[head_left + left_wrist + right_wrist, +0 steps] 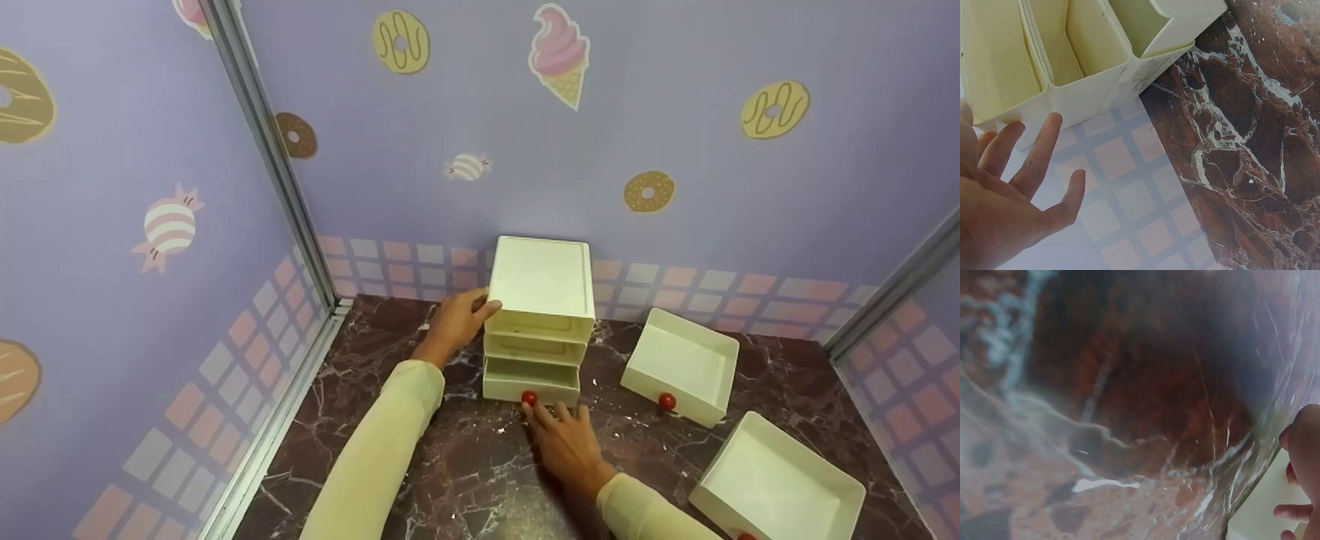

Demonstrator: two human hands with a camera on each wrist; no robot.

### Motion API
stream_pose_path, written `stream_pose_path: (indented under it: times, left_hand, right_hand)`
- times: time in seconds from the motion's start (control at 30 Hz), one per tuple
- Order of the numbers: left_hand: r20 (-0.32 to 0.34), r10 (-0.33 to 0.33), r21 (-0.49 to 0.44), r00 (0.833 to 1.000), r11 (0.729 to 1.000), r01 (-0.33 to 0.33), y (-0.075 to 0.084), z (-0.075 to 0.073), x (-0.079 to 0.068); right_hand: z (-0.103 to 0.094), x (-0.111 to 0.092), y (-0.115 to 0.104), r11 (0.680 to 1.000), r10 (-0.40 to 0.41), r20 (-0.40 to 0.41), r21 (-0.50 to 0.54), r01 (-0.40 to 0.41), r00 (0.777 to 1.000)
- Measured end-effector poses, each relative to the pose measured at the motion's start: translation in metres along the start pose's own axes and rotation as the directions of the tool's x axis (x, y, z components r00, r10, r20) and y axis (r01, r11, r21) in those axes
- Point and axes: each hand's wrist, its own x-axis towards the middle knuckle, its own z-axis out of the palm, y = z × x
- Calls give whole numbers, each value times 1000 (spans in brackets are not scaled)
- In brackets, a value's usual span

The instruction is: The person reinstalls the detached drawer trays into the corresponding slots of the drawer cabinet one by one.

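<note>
A small white drawer cabinet (541,277) stands against the back wall, its two upper slots without drawers. In the lowest slot a white drawer (510,388) sits partly out, with a red knob (529,398) on its front. My right hand (568,442) is at that knob, thumb and index finger pinching it from the front. My left hand (455,322) rests against the cabinet's left side near the top front corner. In the left wrist view its fingers (1044,149) are spread and fairly straight beside the cabinet wall. The right wrist view shows only part of the right hand (1306,461).
Two loose white drawers lie to the right on the dark marbled tabletop (465,472): one farther back (686,352) with a red knob (667,402), one nearer (780,480). White specks are scattered around the cabinet. Patterned purple walls (480,202) enclose the back and sides.
</note>
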Motion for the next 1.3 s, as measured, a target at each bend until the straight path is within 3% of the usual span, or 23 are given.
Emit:
stream_pose_path:
  times: [0.33, 0.5, 0.73, 1.13, 1.3]
  left_hand:
    - [8, 29, -25, 1000, 999, -28, 5, 0, 0]
    - [26, 16, -19, 1000, 1000, -16, 6, -2, 0]
    - [18, 17, -8, 1000, 1000, -16, 4, -4, 0]
    - [-5, 21, -4, 1000, 1000, -21, 1, -3, 0]
    - [20, 0, -9, 1000, 1000, 0, 3, -4, -1]
  right_hand:
    - [6, 26, 15, 993, 110, 92, 29, -113, 990]
    - [4, 34, 19, 982, 157, 109, 92, -167, 982]
    - [6, 36, 18, 978, 166, 136, 103, -181, 977]
    - [14, 21, 28, 985, 133, 55, 107, -138, 990]
    - [16, 12, 36, 988, 102, -16, 115, -99, 995]
